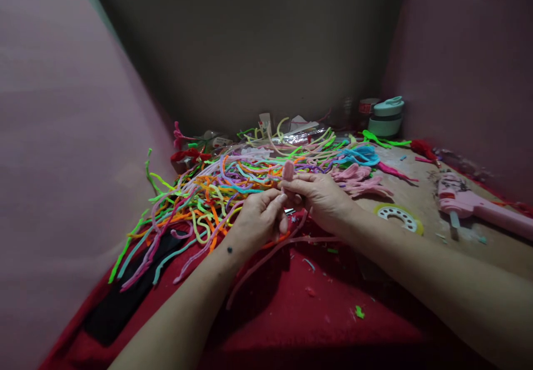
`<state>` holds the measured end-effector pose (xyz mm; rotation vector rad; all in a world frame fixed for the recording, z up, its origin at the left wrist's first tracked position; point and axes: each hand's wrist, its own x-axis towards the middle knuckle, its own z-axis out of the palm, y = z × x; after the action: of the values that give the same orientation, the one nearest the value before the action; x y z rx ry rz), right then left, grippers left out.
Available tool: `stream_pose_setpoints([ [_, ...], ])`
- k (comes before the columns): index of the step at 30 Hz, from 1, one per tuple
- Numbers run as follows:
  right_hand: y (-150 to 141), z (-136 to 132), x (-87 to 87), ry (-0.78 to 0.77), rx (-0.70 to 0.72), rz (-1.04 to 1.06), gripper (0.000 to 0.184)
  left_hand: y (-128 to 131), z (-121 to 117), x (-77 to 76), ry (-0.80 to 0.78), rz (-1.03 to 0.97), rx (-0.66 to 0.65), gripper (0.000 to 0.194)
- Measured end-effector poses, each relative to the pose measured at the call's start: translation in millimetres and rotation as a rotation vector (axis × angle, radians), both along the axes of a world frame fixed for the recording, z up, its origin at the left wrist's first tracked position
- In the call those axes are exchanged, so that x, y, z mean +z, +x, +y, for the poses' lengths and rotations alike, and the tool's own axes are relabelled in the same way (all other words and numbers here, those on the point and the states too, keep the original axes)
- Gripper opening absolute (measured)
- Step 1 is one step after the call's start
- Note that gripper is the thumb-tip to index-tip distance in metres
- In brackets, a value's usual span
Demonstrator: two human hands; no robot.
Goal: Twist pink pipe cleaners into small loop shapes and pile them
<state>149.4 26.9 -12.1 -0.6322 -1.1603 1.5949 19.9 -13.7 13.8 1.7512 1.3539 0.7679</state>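
Fingertip to fingertip, my left hand (260, 214) and my right hand (322, 199) are pinched together over the middle of the table. A pink pipe cleaner (288, 169), bent into a small loop, sticks up from my right fingers. My left fingers close on its lower part, which is mostly hidden. Below my hands, a long pale pink pipe cleaner (258, 270) curves over the red cloth; I cannot tell whether it joins the held one. Folded pink pipe-cleaner loops (362, 180) lie just beyond my right wrist.
A large tangle of coloured pipe cleaners (208, 192) spreads behind and left of my hands. At right lie a tape roll (397, 219) and a pink glue gun (470, 202). A mint-green container (386, 120) stands at the back. Scraps dot the red cloth (325, 314).
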Motion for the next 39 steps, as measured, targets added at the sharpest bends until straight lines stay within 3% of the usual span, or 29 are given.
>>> stream_pose_setpoints([
  [5,-3.2,-4.2,0.5,-0.034,-0.099,-0.019,0.015,3.3,-0.2,-20.9,0.597,0.599,0.156,0.021],
  [8,-1.6,-3.0,3.4,0.012,-0.128,-0.083,0.017,2.5,-5.0,-20.9,0.696,0.693,0.093,0.022],
  [10,0.1,-1.8,6.0,0.053,-0.128,-0.146,0.021,-0.1,-7.8,-12.6,0.644,0.508,0.076,0.024],
  [14,1.1,-4.3,8.3,0.071,-0.026,-0.253,0.022,-7.0,-3.2,4.9,0.334,-0.134,0.262,0.019],
  [17,-0.4,-8.7,5.5,0.086,0.058,-0.317,0.026,-10.8,6.1,6.3,0.091,-0.374,0.210,0.021],
  [19,-1.6,-10.9,3.0,0.083,0.096,-0.323,0.026,-11.7,10.3,3.5,0.033,-0.413,0.171,0.022],
  [25,-3.4,-13.1,1.0,0.048,0.106,-0.334,0.021,-12.1,12.1,-3.5,0.040,-0.494,0.245,0.025],
  [30,-3.1,-14.2,3.8,0.013,0.109,-0.342,0.018,-15.2,13.6,-10.4,-0.115,-0.499,0.102,0.020],
  [33,-3.5,-15.3,3.8,0.007,0.106,-0.345,0.020,-13.7,14.0,-10.3,-0.101,-0.528,0.158,0.022],
  [39,-6.1,-14.8,-2.8,-0.148,0.157,-0.169,0.017,-11.7,15.0,-6.1,-0.086,-0.560,0.222,0.028],
])
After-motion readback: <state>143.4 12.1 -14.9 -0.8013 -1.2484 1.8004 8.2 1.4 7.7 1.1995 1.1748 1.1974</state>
